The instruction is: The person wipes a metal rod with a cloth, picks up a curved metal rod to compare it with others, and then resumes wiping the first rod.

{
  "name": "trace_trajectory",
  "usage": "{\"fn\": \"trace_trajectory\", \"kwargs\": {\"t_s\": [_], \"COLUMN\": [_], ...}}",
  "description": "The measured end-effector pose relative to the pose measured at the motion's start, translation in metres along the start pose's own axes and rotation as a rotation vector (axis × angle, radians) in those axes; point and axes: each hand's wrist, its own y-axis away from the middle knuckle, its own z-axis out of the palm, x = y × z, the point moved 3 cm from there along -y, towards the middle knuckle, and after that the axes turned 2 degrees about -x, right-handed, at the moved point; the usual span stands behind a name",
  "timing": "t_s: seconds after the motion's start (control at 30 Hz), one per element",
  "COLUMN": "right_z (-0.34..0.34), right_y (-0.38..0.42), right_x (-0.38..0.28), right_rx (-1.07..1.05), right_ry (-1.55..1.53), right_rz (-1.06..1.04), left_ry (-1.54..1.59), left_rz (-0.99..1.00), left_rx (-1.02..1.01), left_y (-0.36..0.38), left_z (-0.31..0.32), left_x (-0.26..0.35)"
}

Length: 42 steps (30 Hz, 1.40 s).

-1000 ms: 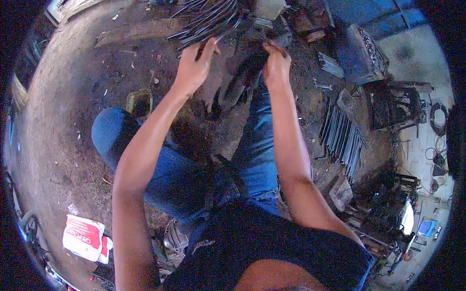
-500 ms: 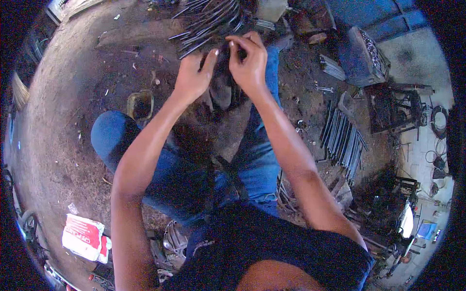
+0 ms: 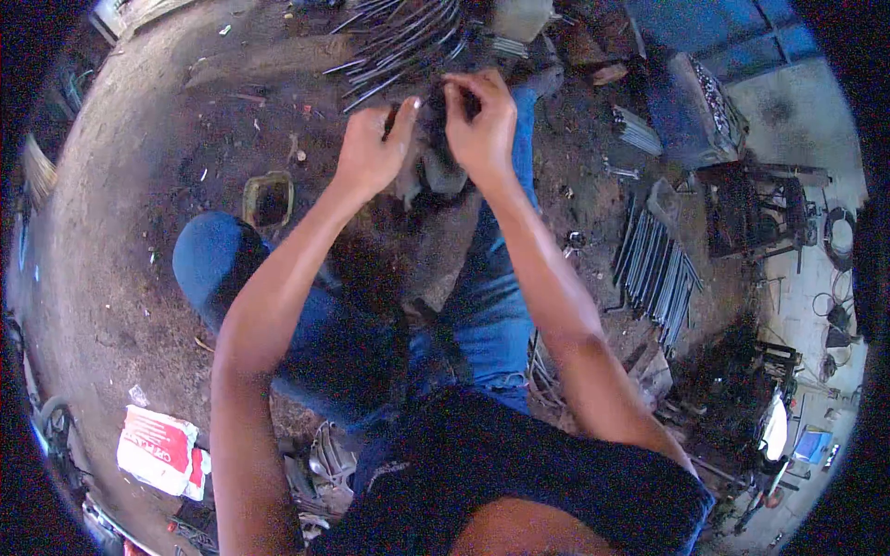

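My left hand (image 3: 373, 148) is closed, its fingers curled out of sight and the thumb raised. Just beyond it lie the ends of a bundle of curved metal rods (image 3: 399, 51). To its right my right hand (image 3: 484, 125) is bent into a pinch, thumb against the fingertips. A narrow gap separates the two hands. I cannot tell what either of them holds against the dark background. Below and between them, a dark greyish block-like object (image 3: 442, 173) stands in front of my legs.
A square tub (image 3: 247, 202) sits on the dirt floor beside my bent knee (image 3: 209, 255). Straight metal rods (image 3: 654, 269) lie in a pile to the right, near a dark metal stand (image 3: 756, 208). A red and white bag (image 3: 158, 449) lies at lower left.
Both hands have come slightly nearer to me, and the right hand has shifted a little to the right, widening the gap between them.
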Motion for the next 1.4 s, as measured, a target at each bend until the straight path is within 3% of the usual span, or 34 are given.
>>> {"fn": "trace_trajectory", "kwargs": {"t_s": [0.07, 0.13, 0.17, 0.2, 0.27, 0.3, 0.4, 0.43, 0.47, 0.57, 0.6, 0.67, 0.7, 0.73, 0.8, 0.83, 0.93, 0.97, 1.07, 1.1, 1.13, 1.2, 1.23, 1.27, 1.33, 1.37, 1.4], "right_z": [0.005, 0.012, 0.011, 0.015, 0.017, 0.013, 0.018, 0.019, 0.015, 0.012, 0.012, 0.018, 0.018, 0.014, 0.006, 0.001, -0.001, 0.002, 0.001, 0.002, 0.000, 0.003, 0.009, 0.011, 0.005, 0.002, 0.004], "right_y": [0.005, -0.010, -0.014, -0.014, 0.000, 0.000, -0.004, -0.012, -0.014, -0.008, -0.005, -0.012, -0.016, -0.020, -0.012, -0.008, -0.006, -0.009, -0.007, 0.001, 0.005, 0.007, 0.006, 0.004, -0.009, -0.010, -0.008], "right_x": [0.015, 0.068, 0.075, 0.077, 0.038, 0.006, 0.045, 0.055, 0.057, 0.015, 0.003, 0.056, 0.085, 0.089, 0.054, 0.030, 0.047, 0.086, 0.082, 0.070, 0.043, 0.022, 0.047, 0.072, 0.082, 0.066, 0.058], "right_rx": [-0.035, -0.017, -0.079, -0.072, 0.122, 0.023, 0.116, 0.081, 0.039, 0.067, 0.006, 0.037, -0.131, -0.126, 0.011, 0.010, -0.060, -0.177, -0.110, 0.026, 0.029, -0.012, 0.034, 0.028, -0.103, -0.068, 0.022], "right_ry": [0.028, -0.034, 0.039, 0.034, 0.024, 0.013, 0.116, 0.069, 0.070, 0.063, 0.107, 0.105, -0.065, 0.056, 0.233, 0.108, 0.060, 0.026, 0.151, 0.024, -0.089, -0.015, -0.077, 0.022, 0.072, 0.105, 0.205], "right_rz": [0.045, 0.462, 0.580, 0.566, 0.151, 0.081, 0.156, 0.412, 0.440, -0.022, -0.025, 0.152, 0.438, 0.406, 0.052, 0.036, 0.138, 0.344, 0.265, 0.238, 0.236, 0.107, 0.149, 0.249, 0.528, 0.491, 0.212], "left_ry": [0.015, 0.159, 0.107, 0.105, 0.182, 0.097, 0.160, 0.085, 0.082, 0.163, 0.167, 0.121, 0.019, 0.017, 0.183, 0.016, 0.033, 0.049, 0.014, 0.057, 0.059, 0.048, 0.119, 0.115, 0.192, 0.027, 0.024], "left_rz": [-0.050, -0.053, -0.107, -0.094, -0.035, -0.058, -0.062, -0.036, -0.032, 0.005, -0.006, -0.169, -0.156, -0.146, 0.037, -0.118, -0.089, 0.002, -0.118, -0.066, -0.077, -0.002, -0.119, -0.111, 0.118, -0.061, -0.057], "left_rx": [-0.076, 0.049, -0.019, -0.009, 0.065, 0.039, 0.001, -0.027, -0.023, 0.037, 0.030, -0.127, -0.143, -0.138, 0.003, -0.125, -0.092, -0.010, -0.142, -0.094, -0.094, -0.080, -0.138, -0.145, 0.040, -0.112, -0.096], "left_y": [0.001, 0.001, 0.005, 0.002, -0.002, -0.004, -0.005, -0.002, 0.002, 0.000, 0.000, -0.002, -0.002, 0.001, 0.003, 0.001, 0.000, 0.002, 0.004, 0.001, 0.000, -0.003, 0.000, 0.002, 0.006, 0.005, 0.000], "left_z": [0.005, 0.006, 0.010, 0.009, 0.006, -0.003, 0.000, -0.002, -0.001, -0.002, -0.004, -0.006, 0.000, 0.004, 0.000, -0.009, -0.002, 0.003, 0.000, 0.001, 0.000, -0.002, -0.003, 0.002, 0.003, 0.002, -0.001], "left_x": [-0.003, 0.007, 0.003, 0.003, 0.002, 0.009, 0.003, 0.009, 0.011, 0.006, 0.007, 0.008, 0.001, 0.001, 0.009, 0.013, 0.004, 0.002, 0.008, -0.001, -0.005, -0.003, 0.001, 0.003, 0.014, 0.007, 0.006]}}
